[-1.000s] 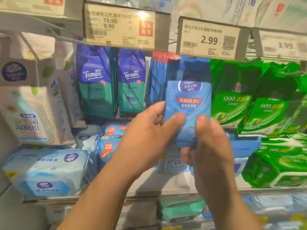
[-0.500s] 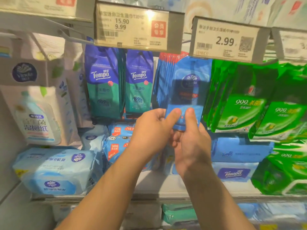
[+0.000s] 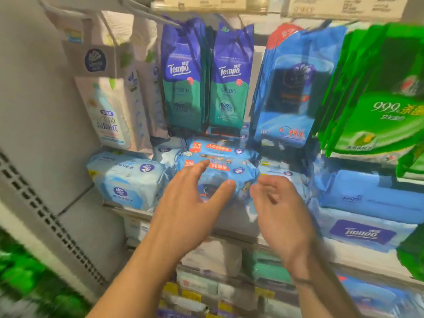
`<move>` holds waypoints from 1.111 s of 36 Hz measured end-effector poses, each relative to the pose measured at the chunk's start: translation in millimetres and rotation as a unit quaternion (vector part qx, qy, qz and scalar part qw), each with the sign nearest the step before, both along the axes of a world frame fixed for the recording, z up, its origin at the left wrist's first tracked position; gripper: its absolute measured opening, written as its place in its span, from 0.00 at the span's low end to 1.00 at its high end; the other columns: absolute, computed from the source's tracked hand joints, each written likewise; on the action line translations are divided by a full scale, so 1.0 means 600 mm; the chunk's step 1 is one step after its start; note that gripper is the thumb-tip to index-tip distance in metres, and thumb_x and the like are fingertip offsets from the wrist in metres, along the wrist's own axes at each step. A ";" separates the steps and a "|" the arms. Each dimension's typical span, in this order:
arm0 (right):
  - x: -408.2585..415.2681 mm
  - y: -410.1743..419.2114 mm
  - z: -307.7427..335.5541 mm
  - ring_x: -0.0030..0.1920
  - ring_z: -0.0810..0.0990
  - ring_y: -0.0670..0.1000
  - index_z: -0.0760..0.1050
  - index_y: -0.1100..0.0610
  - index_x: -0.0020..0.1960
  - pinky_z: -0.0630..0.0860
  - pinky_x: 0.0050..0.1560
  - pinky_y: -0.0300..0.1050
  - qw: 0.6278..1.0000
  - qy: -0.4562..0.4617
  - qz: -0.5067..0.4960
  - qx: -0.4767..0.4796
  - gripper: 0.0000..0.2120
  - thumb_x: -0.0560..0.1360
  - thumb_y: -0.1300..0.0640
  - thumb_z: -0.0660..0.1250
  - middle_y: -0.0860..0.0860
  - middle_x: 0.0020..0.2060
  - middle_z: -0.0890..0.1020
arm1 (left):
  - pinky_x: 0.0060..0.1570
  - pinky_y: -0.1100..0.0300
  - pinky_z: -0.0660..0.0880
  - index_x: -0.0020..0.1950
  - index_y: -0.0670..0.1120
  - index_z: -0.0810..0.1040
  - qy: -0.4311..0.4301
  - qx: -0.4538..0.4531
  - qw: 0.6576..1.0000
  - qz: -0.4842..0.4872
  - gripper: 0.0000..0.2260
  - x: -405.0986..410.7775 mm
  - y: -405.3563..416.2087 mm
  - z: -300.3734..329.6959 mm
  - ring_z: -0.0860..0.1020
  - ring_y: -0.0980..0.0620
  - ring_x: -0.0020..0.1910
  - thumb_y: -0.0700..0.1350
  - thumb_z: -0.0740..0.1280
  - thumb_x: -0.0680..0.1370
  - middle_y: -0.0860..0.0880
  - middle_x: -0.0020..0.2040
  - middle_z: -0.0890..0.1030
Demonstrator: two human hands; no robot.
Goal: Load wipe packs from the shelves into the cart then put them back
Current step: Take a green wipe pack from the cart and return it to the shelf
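Far left: white Vinda refill bags hang on hooks, w/ a pale blue Vinda wipe pack lying flat on the shelf below. Next over, two purple-green Tempo packs hang from a peg so their fronts face out.

Left hand reaches in w/ fingers straight and spread, grip released, holding nothing. Its fingertips sit over the front of the stacked blue wipe packs w/ orange labels; can't tell if they touch. Those packs lie flat, piled on the shelf just under the Tempo ones, prob. too bulky for a peg.

Right hand is beside the same stack's right end, palm turned inward, fingers loosely curved, nothing in it, grip released too. So the stack lies between the two hands, a bit beyond them; looks like a two-handed pickup is being set up.

Above the right hand, blue Vinda 99.9% packs hang in a row on their peg. Right of those, green 999 packs hang; a big blue Tempo pack lies on the shelf below. Cart not in view.
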State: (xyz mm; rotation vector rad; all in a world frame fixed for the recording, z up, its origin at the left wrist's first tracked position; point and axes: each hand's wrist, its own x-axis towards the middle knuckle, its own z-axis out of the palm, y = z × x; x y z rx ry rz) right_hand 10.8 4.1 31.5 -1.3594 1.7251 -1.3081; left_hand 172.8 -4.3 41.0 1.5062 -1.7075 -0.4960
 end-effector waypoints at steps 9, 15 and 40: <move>0.046 0.042 -0.021 0.72 0.70 0.58 0.71 0.57 0.68 0.67 0.71 0.55 0.902 0.404 0.138 0.068 0.27 0.76 0.41 0.66 0.56 0.70 0.73 | 0.73 0.67 0.52 0.81 0.55 0.59 -0.150 0.050 0.983 0.093 0.45 0.090 0.114 -0.043 0.56 0.59 0.77 0.77 0.52 0.69 0.58 0.79 0.61; 0.127 0.087 -0.020 0.76 0.63 0.58 0.62 0.55 0.76 0.63 0.73 0.55 0.858 0.460 0.212 0.088 0.31 0.79 0.39 0.60 0.54 0.78 0.64 | 0.76 0.59 0.54 0.82 0.55 0.58 -0.165 0.095 0.968 0.162 0.40 0.175 0.198 -0.059 0.56 0.55 0.79 0.72 0.62 0.74 0.55 0.81 0.60; 0.710 0.402 -0.060 0.73 0.68 0.56 0.63 0.58 0.76 0.67 0.72 0.53 0.777 0.459 0.430 0.019 0.35 0.79 0.37 0.63 0.55 0.73 0.70 | 0.76 0.46 0.58 0.82 0.59 0.54 -0.016 0.236 0.900 0.367 0.42 0.688 0.647 -0.127 0.55 0.50 0.80 0.71 0.64 0.72 0.55 0.82 0.57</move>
